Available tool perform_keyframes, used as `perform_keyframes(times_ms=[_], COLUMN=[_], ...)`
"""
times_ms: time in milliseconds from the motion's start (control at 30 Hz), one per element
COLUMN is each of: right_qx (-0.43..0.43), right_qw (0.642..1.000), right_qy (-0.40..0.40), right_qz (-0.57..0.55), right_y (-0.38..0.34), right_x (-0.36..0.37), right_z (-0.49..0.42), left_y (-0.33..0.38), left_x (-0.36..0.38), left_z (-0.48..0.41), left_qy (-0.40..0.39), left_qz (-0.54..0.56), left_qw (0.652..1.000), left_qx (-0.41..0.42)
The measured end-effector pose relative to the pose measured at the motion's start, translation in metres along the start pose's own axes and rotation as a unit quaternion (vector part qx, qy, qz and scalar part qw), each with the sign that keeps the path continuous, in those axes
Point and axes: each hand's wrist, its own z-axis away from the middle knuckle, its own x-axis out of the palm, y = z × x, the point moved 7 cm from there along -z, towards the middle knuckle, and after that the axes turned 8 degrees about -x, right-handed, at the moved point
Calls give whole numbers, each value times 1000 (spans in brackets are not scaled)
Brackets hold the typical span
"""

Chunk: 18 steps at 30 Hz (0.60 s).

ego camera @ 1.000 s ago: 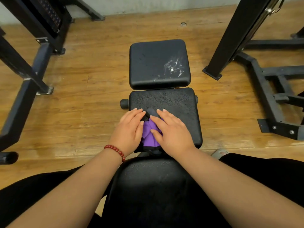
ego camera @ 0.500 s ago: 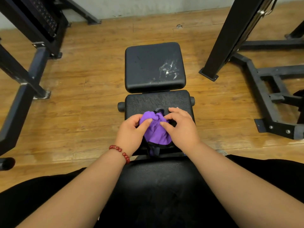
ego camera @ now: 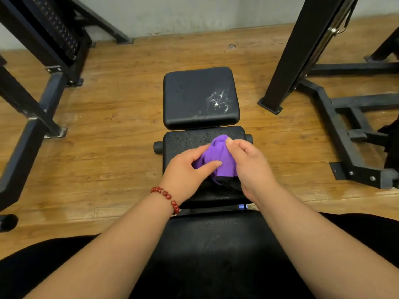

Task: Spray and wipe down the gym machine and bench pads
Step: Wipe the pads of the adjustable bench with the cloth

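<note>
Two hands [ego camera: 183,171] [ego camera: 250,167] grip one purple cloth [ego camera: 221,159], three black pads [ego camera: 200,98] [ego camera: 183,141] [ego camera: 216,244] in line.

Behind our left hand [ego camera: 185,175], just left of the frame's centre, we wear a wrist bracelet [ego camera: 165,198] of round, glossy dark-red beads. Our forearms [ego camera: 108,244] are bare down to the bottom edge. Black trousers [ego camera: 32,272] cover our legs in the lower left and lower right corners.
</note>
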Motion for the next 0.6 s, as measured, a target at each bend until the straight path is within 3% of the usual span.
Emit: perform_keyframes(times_ms=[100, 167, 267, 367, 467, 533, 600], right_qx=[40, 72, 80, 81, 76, 38, 19], right_qw=[996, 987, 987, 989, 985, 994, 996], right_qy=[24, 37, 71, 33, -32, 9, 22], right_qz=[-70, -141, -120, -116, -149, -102, -81], right_y=[1, 5, 9, 9, 7, 6, 5], right_x=[-5, -4, -7, -7, -1, -9, -11], right_z=[0, 0, 0, -1, -1, -4, -2], left_y=[-8, -12, -12, -15, -24, -13, -2], left_x=[1, 10, 19, 21, 4, -10, -6], left_z=[-5, -4, -2, -2, -7, -4, 0], left_qy=[-5, -34, -50, -47, 64, 139, 110], left_qz=[109, 215, 280, 319, 208, 100, 112], left_qw=[991, 967, 946, 931, 961, 980, 986], left_qx=[-75, -130, -152, -173, -173, -105, -65])
